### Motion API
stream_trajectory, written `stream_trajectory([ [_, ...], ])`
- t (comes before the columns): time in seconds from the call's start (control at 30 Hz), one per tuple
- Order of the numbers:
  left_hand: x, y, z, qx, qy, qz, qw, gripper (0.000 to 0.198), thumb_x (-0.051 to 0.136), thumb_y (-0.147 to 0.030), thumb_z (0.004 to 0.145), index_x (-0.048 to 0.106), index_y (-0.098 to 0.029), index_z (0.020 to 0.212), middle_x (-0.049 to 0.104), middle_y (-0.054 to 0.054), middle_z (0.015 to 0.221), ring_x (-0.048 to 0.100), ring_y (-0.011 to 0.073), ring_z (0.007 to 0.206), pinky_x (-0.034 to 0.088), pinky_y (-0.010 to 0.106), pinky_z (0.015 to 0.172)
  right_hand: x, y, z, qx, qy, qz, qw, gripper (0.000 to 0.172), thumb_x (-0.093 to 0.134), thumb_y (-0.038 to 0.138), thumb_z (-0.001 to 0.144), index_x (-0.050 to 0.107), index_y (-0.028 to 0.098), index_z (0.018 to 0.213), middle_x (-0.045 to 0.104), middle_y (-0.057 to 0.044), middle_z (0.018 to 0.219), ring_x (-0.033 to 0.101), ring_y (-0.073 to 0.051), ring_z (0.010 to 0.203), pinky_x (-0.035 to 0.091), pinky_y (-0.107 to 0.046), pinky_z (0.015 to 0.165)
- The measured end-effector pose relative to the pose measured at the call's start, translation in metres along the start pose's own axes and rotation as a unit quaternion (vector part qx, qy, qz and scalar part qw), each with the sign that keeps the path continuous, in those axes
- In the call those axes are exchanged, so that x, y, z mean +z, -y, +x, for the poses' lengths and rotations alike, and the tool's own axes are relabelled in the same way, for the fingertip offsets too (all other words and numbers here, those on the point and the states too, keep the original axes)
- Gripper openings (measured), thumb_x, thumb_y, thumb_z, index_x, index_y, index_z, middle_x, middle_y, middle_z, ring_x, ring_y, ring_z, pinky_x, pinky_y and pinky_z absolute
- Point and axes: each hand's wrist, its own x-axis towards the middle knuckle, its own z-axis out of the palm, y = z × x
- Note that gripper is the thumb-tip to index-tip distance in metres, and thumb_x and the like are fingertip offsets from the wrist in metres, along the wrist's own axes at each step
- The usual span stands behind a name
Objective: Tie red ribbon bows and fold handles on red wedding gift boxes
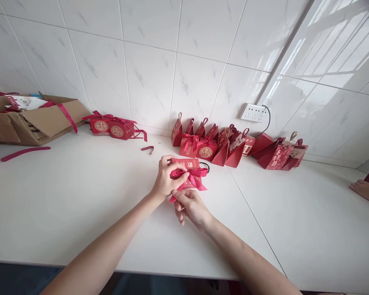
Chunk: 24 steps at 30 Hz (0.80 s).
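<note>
A small red gift box (190, 163) with pale printed characters lies on the white table in front of me. Across it runs a pink-red satin ribbon (199, 173) tied in a bow. My left hand (169, 176) grips the box from its left side, thumb and fingers pressing on the bow near its knot. Just below, my right hand (190, 206) pinches a ribbon tail between thumb and forefinger, its other fingers curled under. Part of the box front is covered by the bow and my fingers. A thin black loop (205, 166) shows at the box's right edge.
Several red gift boxes (206, 150) stand along the tiled wall, with more red boxes (278, 157) to the right. Two bowed boxes (117, 129) sit left, beside an open cardboard box (53, 123). A power strip (254, 112) is on the wall. Another person's hand (367, 190) shows far right.
</note>
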Motion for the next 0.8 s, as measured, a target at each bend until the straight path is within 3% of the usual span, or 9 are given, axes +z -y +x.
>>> stream_trajectory([
  [0.13,0.000,-0.001,0.000,0.002,-0.007,0.013,1.000,0.004,0.065,-0.023,0.074,0.064,-0.021,0.071,0.042,0.005,0.100,0.047,0.0219,0.111,0.042,0.038,0.100,0.000,0.000,0.000,-0.010,0.020,-0.064,0.998,0.053,0.064,0.063,0.068,0.040,0.019,0.051,0.042,0.009,0.039,0.045,-0.007,0.030,0.037,-0.019,0.031],
  [0.4,-0.001,-0.002,-0.001,0.000,-0.005,0.021,1.000,0.006,0.064,-0.022,0.076,0.064,-0.021,0.070,0.042,0.004,0.100,0.046,0.0221,0.112,0.039,0.038,0.102,0.003,-0.006,-0.007,0.002,0.088,-0.179,0.980,0.039,0.051,0.048,0.085,0.048,0.020,0.058,0.047,0.007,0.037,0.043,-0.007,0.030,0.036,-0.020,0.040],
  [0.5,-0.002,0.000,-0.001,0.000,-0.001,0.021,1.000,0.006,0.064,-0.023,0.077,0.065,-0.021,0.071,0.043,0.005,0.102,0.046,0.0222,0.112,0.039,0.038,0.102,0.003,-0.001,-0.010,0.008,0.118,-0.177,0.977,0.044,0.054,0.058,0.080,0.051,0.019,0.059,0.047,0.006,0.043,0.046,-0.008,0.034,0.037,-0.020,0.038],
  [0.6,-0.002,0.002,0.000,0.006,-0.004,0.020,1.000,0.006,0.064,-0.024,0.077,0.065,-0.021,0.072,0.043,0.005,0.100,0.047,0.0220,0.111,0.039,0.038,0.102,-0.012,0.017,-0.015,0.035,0.157,-0.209,0.964,0.060,0.052,0.074,0.070,0.059,0.015,0.062,0.049,0.003,0.048,0.048,-0.009,0.036,0.037,-0.021,0.034],
  [0.67,-0.002,0.002,0.001,0.001,-0.005,0.018,1.000,0.006,0.064,-0.025,0.077,0.065,-0.022,0.072,0.043,0.005,0.100,0.047,0.0223,0.112,0.039,0.039,0.102,-0.030,0.032,-0.017,0.019,0.112,-0.227,0.967,0.067,0.047,0.080,0.068,0.056,0.015,0.055,0.044,0.004,0.041,0.043,-0.008,0.031,0.032,-0.021,0.032],
  [0.73,-0.002,0.001,0.001,-0.008,0.000,0.014,1.000,0.006,0.065,-0.026,0.077,0.065,-0.022,0.072,0.043,0.005,0.102,0.046,0.0225,0.113,0.038,0.039,0.103,-0.048,0.045,-0.019,-0.065,-0.044,-0.223,0.972,0.065,0.048,0.078,0.069,0.043,0.018,0.047,0.032,0.007,0.036,0.029,-0.004,0.029,0.023,-0.019,0.031],
  [0.8,-0.002,0.000,0.000,-0.012,0.004,0.009,1.000,0.005,0.066,-0.025,0.075,0.065,-0.022,0.072,0.043,0.005,0.103,0.045,0.0229,0.115,0.038,0.039,0.104,-0.064,0.052,-0.018,-0.136,-0.186,-0.244,0.942,0.059,0.053,0.071,0.072,0.038,0.019,0.049,0.029,0.009,0.038,0.025,-0.003,0.034,0.020,-0.018,0.033],
])
